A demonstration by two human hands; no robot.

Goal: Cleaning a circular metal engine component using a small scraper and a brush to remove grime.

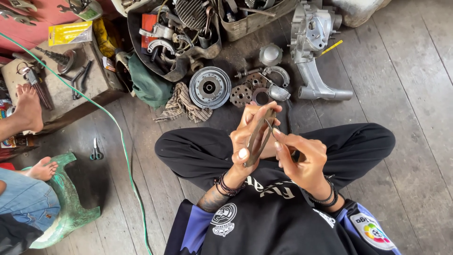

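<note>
My left hand (247,137) is clamped on a flat, narrow metal piece (258,138), thumb on its near face and fingers wrapped behind, held upright above my crossed legs. My right hand (302,158) pinches a thin dark tool (270,126) between thumb and forefinger, its tip touching the upper part of the metal piece. Both wrists carry dark bead bracelets.

On the plank floor (401,85) just beyond my knees lie engine parts: a round pulley drum (210,87), a perforated rusty disc (241,95), a small metal dome (271,54) and a grey cast engine casing (314,42). A checked rag (181,105) lies beside the drum, touching a green cloth (147,85). A black tub of mixed parts (177,33) stands behind them.

To the far left, a flat yellow rectangular package (70,33) with a pale strip lies on a red surface, above a low wooden block (56,80) bearing tools. Small scissors (96,151) lie on the floor near a green hose (120,137). Another person's bare feet (28,108) rest by a green plastic stool (66,198).
</note>
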